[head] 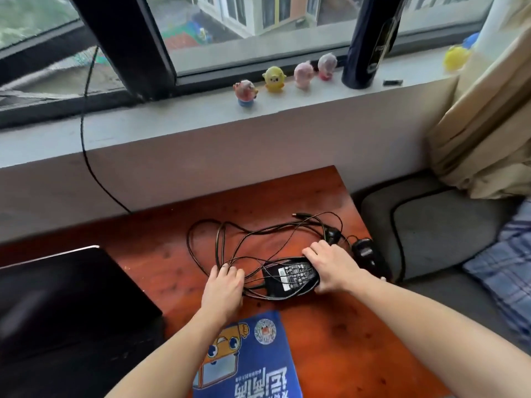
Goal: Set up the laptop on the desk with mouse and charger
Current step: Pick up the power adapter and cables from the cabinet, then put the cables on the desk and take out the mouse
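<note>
A black charger brick [290,277] with a white label lies on the red-brown wooden desk [330,334], wrapped in a loose tangle of black cable [218,245]. My right hand [333,265] grips the brick's right end. My left hand [224,285] rests on the cable loops just left of the brick, fingers curled around strands. A black mouse [365,251] sits at the desk's right edge, beyond my right hand. The closed black laptop [66,300] lies at the desk's left.
A blue printed mouse pad [247,357] lies at the front of the desk. Several small toy figures [273,79] and a dark bottle [370,41] stand on the windowsill. A grey cushion [436,228] and beige curtain [485,119] are to the right. A black cord [86,156] hangs down the wall.
</note>
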Available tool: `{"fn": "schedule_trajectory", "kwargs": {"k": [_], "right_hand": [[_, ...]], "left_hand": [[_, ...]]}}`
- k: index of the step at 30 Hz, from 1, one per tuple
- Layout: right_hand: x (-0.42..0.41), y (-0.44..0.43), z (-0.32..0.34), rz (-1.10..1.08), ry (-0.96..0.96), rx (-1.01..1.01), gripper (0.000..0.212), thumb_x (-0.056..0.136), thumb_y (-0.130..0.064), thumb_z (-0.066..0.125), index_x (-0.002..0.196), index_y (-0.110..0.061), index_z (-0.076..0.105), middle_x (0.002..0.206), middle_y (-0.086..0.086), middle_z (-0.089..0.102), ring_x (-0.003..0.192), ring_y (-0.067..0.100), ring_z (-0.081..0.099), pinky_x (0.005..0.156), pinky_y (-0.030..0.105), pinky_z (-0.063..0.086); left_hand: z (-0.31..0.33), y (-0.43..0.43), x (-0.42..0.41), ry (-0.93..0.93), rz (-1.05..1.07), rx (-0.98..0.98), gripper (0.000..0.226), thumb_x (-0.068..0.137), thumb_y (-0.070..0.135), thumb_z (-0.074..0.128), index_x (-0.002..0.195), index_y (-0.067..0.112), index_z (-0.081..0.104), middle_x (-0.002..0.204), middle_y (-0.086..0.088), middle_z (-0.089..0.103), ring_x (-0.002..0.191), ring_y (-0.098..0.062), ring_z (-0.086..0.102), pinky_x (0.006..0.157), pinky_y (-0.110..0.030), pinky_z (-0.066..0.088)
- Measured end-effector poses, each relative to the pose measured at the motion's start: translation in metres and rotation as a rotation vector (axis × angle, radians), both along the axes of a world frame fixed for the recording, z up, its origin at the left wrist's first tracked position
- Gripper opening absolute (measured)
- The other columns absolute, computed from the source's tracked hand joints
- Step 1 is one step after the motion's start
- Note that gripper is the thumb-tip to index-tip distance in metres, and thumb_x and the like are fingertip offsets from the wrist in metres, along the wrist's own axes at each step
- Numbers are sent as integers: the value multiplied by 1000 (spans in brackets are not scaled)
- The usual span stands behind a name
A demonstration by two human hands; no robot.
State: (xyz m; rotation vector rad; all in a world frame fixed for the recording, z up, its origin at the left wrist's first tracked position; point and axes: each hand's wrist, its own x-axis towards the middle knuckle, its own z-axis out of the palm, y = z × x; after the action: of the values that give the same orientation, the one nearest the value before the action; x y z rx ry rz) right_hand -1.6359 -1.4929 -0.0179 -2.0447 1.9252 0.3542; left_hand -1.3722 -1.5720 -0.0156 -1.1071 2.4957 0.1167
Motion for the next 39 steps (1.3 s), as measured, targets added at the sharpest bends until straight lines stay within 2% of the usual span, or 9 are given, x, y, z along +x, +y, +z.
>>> {"fn": "schedule_trajectory", "kwargs": {"k": [9, 12, 17, 21, 25, 29, 32, 35, 39], "right_hand": [[-34, 21, -4, -41, -233, -64, 98, 65, -76, 51, 149, -30, 30, 156, -1, 29, 146, 20, 21, 114, 42, 23], [-65, 33, 1, -345, -260, -327, 82, 70, -65, 60, 141, -26, 46, 144, 2, 46, 136, 22, 39, 108, 43, 36], [-100, 61, -13, -701, -159, 135, 89, 73, -49, 69, 148, -32, 24, 146, 4, 38, 128, 29, 46, 98, 42, 44], [-90, 70, -4, -804, -149, -38, 77, 72, -47, 66, 141, -32, 35, 128, 2, 47, 111, 29, 57, 83, 37, 47], [-85, 47, 47, -826, -514, -250, 80, 63, -39, 77, 136, -37, 44, 117, -7, 53, 110, 20, 58, 89, 33, 46], [-64, 25, 126, -737, -870, -366, 75, 54, -30, 90, 121, -26, 56, 113, -8, 64, 107, 10, 60, 98, 30, 46], [-40, 18, 173, -624, -1084, -369, 66, 51, -31, 88, 112, -27, 64, 107, -2, 71, 98, 12, 66, 91, 27, 50], [-15, 14, 202, -600, -1329, -370, 57, 57, -22, 85, 111, -28, 68, 109, 4, 70, 95, 12, 67, 81, 21, 51], [4, 12, 223, -615, -1648, -286, 45, 69, -15, 71, 113, -22, 70, 101, 11, 68, 89, 21, 66, 67, 27, 55]], "left_hand": [[-12, 8, -5, -13, 56, 79, 51, 79, 28, 53, 129, 21, 45, 134, -5, 49, 133, -29, 37, 111, -44, 27], [-6, 12, -2, -7, 55, 77, 58, 76, 30, 52, 134, 24, 46, 135, -2, 51, 136, -30, 35, 112, -46, 24], [11, 22, -4, 180, 10, -33, 31, 62, 19, 72, 92, 17, 68, 91, -3, 69, 101, -32, 64, 92, -51, 49], [29, 22, -12, 332, -1, -97, 21, 61, 15, 77, 79, 18, 65, 75, 1, 64, 77, -25, 64, 86, -48, 52], [47, 13, -16, 541, 175, -75, 3, 77, 17, 61, 76, 15, 63, 73, 2, 66, 73, -22, 62, 98, -45, 39], [88, -3, -23, 782, 363, 23, 14, 83, 12, 60, 94, 13, 69, 93, -1, 67, 87, -21, 62, 88, -36, 46], [124, -11, -39, 964, 565, 448, 32, 96, 10, 47, 124, 12, 61, 128, -4, 58, 117, -14, 51, 101, -24, 34], [151, -4, -52, 1096, 687, 839, 36, 101, 18, 35, 130, 16, 57, 133, 0, 55, 117, -10, 47, 97, -20, 35], [157, 8, -60, 1017, 554, 955, 40, 93, 4, 43, 127, 17, 58, 128, -1, 59, 117, -10, 53, 97, -20, 41]]}}
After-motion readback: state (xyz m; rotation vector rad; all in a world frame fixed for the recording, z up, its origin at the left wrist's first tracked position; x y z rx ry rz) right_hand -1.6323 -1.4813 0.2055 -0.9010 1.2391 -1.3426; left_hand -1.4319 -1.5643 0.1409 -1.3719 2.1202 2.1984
